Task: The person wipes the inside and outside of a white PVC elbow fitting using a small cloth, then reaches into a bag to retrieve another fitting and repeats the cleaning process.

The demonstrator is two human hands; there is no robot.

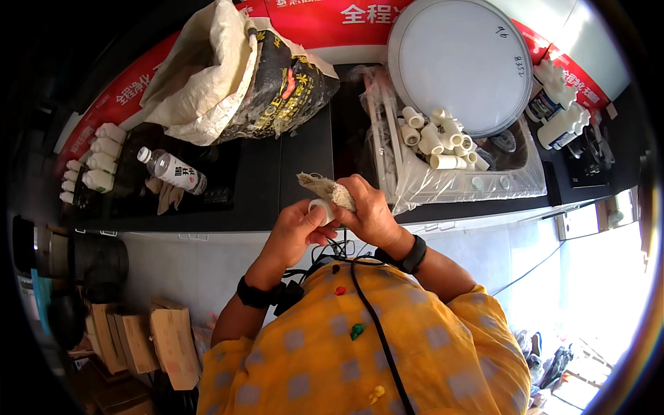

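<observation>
My left hand grips a white plastic pipe fitting in front of my chest, close to the counter's front edge. One round open end of it shows between my thumb and fingers. In my right hand is a frayed, beige-grey rag, bunched up right against the fitting. Beyond my right hand a heap of similar white pipe fittings lies on a plastic-wrapped metal sink. My fingers hide part of both held things.
A large white disc leans behind the heap. An open woven sack stands on the dark counter. Leftward are a water bottle, gloves and white bottles. More bottles stand at right; cardboard boxes are at lower left.
</observation>
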